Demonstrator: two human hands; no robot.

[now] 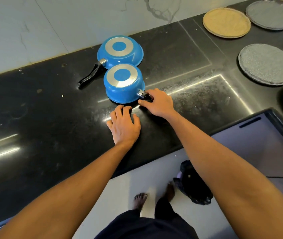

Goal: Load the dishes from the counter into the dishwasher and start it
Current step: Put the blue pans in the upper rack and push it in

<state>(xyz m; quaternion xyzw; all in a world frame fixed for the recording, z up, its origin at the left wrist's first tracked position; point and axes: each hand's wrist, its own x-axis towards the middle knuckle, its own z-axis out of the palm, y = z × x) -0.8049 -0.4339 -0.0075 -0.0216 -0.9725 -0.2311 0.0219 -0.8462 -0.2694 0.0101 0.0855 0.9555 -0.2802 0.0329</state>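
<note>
Gripping the handle stub of the nearer blue pan (pixel 124 83), the right hand (pixel 158 102) has fingers curled around it, likely to lift or flip it for loading. Left hand (pixel 124 125) lies flat and empty on the counter (pixel 33 109) just below the pan rim, probably bracing. Pan sits upside down, silver ring and blue centre on its base. Second blue pan (pixel 120 50), also inverted, touches it beyond the hands, black handle pointing left.

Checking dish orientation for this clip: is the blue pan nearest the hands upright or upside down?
Upside down. The near blue pan shows its silver base ring facing up, rim on the counter. The right hand is at its handle.
</note>
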